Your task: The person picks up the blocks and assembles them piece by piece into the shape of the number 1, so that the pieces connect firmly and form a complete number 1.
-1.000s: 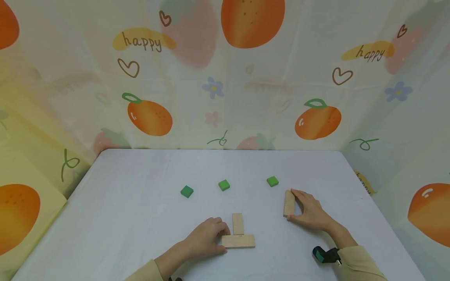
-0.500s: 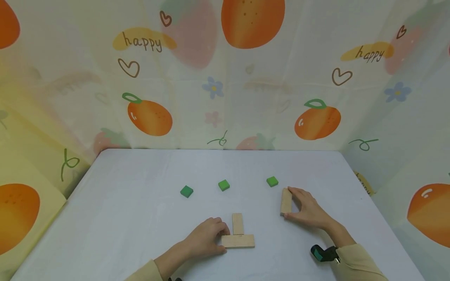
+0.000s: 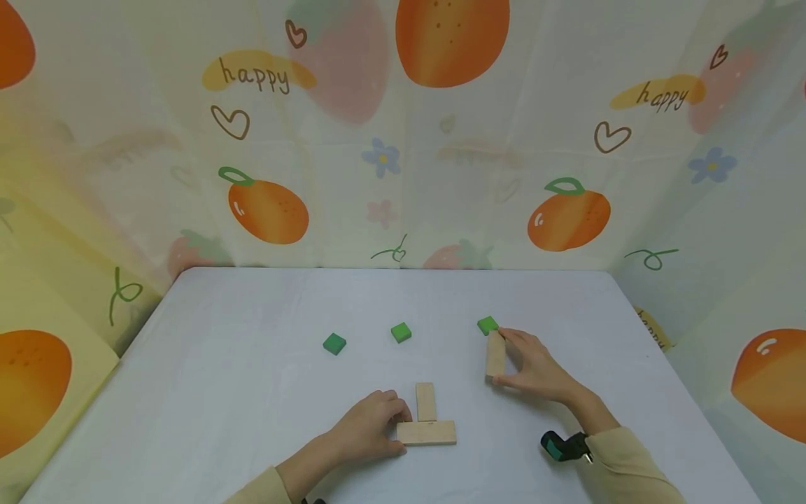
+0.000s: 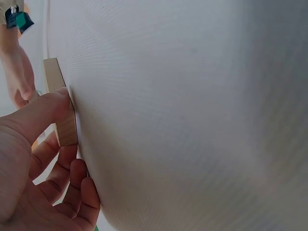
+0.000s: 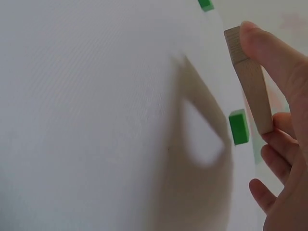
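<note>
Two plain wooden blocks lie flat on the table, one crosswise [image 3: 427, 433] and one lengthwise [image 3: 425, 402], the second meeting the first's far edge like an upside-down T. My left hand [image 3: 371, 425] grips the crosswise block's left end, its thumb [image 4: 50, 107] on the near side and fingers at the far side. Over the table on the right, my right hand [image 3: 535, 365] holds a third wooden block [image 3: 495, 357] by its two ends between thumb and fingers. In the right wrist view this block [image 5: 254, 86] is raised, with a shadow cast on the table.
Three small green blocks lie in a loose row farther back: left [image 3: 334, 344], middle [image 3: 401, 332] and right [image 3: 488, 325]. The right one is just behind the raised block. A white table [image 3: 220, 392] stands before a fruit-print cloth [image 3: 453, 203].
My right hand has carried its wooden block leftward and slightly away, so it now overlaps the edge of the right green block in the head view. My left hand has stayed still.
</note>
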A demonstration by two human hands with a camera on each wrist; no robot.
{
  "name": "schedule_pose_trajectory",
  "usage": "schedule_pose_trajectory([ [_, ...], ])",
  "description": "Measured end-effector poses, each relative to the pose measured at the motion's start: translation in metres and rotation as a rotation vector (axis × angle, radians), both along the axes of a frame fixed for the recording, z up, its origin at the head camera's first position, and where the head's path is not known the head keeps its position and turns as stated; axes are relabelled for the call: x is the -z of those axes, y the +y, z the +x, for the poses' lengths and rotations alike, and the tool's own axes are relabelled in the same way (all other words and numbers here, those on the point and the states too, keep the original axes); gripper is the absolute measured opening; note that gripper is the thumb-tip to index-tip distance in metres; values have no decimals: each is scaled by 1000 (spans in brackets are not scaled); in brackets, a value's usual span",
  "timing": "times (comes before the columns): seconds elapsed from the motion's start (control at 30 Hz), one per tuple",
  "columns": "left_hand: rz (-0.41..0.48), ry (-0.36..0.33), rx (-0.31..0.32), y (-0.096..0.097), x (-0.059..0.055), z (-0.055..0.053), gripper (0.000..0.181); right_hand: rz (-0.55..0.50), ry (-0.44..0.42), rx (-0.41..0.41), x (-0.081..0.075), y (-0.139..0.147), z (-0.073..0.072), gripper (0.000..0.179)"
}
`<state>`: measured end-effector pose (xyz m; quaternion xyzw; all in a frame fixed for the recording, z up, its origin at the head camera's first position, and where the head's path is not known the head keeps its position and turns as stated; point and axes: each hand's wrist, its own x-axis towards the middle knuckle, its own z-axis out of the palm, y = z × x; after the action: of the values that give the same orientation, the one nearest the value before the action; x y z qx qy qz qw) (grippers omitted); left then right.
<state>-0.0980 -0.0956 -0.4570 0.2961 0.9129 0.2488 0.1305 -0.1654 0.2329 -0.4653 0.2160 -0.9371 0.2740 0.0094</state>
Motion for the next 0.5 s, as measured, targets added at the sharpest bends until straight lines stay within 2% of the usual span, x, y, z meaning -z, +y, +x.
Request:
schedule_pose_trajectory([
  [0.23,1,2,6,0,1,0,32,0,12,-29,-4,-11,-4,87],
  [0.5,-4,12,22,-1,2,0,31,-5,-36,-46,-8,-24,-7,90],
])
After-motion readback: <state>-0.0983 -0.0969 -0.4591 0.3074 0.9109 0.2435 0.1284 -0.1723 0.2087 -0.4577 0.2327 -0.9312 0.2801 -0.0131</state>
